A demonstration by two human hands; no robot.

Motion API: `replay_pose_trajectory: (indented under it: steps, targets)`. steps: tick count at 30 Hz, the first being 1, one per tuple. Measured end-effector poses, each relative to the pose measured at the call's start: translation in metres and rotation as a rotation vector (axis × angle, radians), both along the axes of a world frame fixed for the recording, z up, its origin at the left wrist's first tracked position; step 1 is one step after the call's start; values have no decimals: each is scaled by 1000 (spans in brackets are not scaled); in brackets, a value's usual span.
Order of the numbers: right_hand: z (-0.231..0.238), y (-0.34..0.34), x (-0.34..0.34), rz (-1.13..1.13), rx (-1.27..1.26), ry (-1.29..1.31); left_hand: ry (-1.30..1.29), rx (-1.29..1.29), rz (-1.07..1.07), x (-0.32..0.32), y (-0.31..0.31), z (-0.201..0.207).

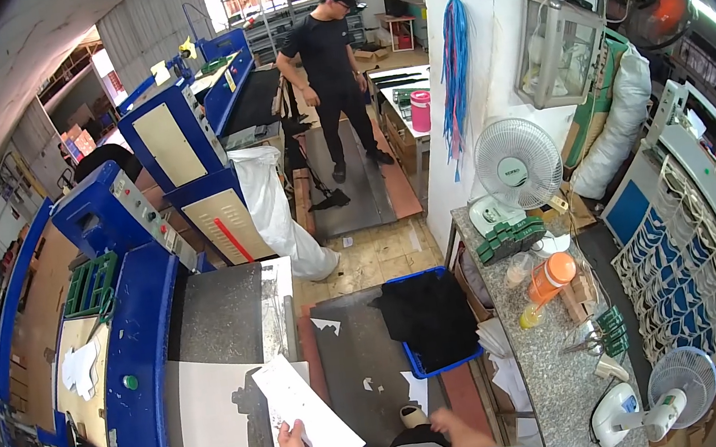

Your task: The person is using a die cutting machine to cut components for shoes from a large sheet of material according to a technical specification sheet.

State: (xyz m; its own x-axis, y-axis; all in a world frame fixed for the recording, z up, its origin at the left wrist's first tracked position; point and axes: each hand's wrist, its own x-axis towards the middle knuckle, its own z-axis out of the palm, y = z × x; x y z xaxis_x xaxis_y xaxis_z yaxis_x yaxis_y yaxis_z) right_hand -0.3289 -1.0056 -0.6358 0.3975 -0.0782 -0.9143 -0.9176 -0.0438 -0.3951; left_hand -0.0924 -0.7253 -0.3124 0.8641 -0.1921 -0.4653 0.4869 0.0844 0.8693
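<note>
My left hand (pixel 291 446) grips the near-left edge of a long white sheet (pixel 309 408), its thumb lying on top. The sheet is held at a slant, partly over the right edge of the blue machine's bed. Beneath it on that bed lies a larger pale sheet (pixel 207 412) with dark cut-out shapes along its right side. My right hand (pixel 448 427) is in front of my body above the floor, smeared by motion. Nothing can be made out in it, and its fingers are unclear.
A blue machine (pixel 144 339) stands at left with buttons. On the floor ahead, a blue tray (pixel 434 370) holds black material, near white scraps (pixel 328 325). A granite counter (pixel 534 381) at right carries fans, an orange jug (pixel 552 276) and green cutting dies (pixel 608 331). Another person (pixel 329 62) stands farther off.
</note>
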Motion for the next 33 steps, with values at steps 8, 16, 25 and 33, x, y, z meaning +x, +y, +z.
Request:
replay_pose_trajectory:
  steps: [8,16,25,33]
  targets:
    - [38,-7,48,-30,-43,-141,-25,-40,65,-1,16,-6]
    - [61,-43,59,-146,-429,-100,-76,-18,104,6,45,-1]
    - [30,71,56,294,-390,-328,-43,-67,127,14,49,3]
    - [61,30,62,119,-326,-177,-44,-70,98,20,52,-6]
